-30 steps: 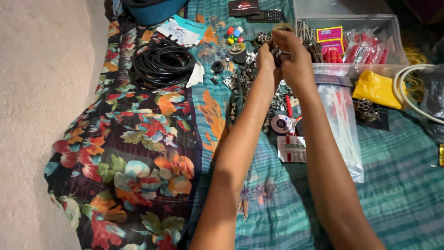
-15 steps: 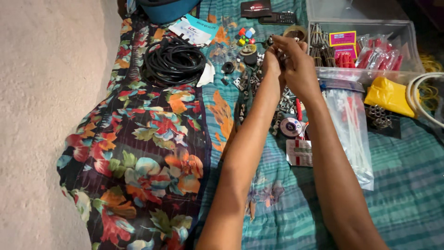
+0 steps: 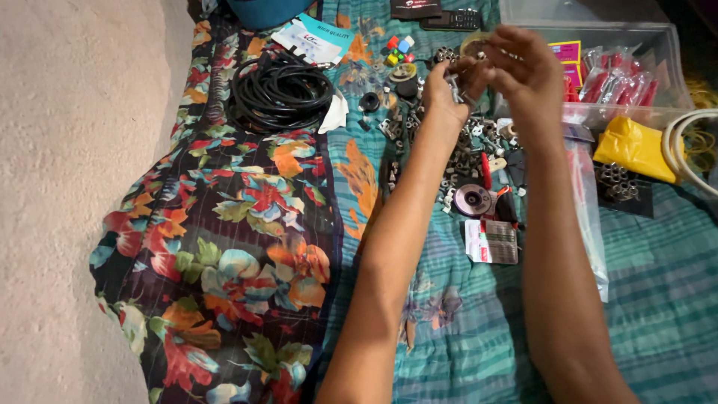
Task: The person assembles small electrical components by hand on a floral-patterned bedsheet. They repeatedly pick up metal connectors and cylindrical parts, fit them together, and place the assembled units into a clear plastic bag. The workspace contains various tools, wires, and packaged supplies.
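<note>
Metal bolt [image 3: 454, 84], small, stiff, likely slippery: left hand [image 3: 443, 93] pinches it above the hardware pile [image 3: 464, 161]; right hand [image 3: 523, 71] fingers its end.

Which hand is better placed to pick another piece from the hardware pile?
Right, probably. The left hand is closed around a small metal part, while the right hand has loose fingers beside it, above the pile of metal hardware.
</note>
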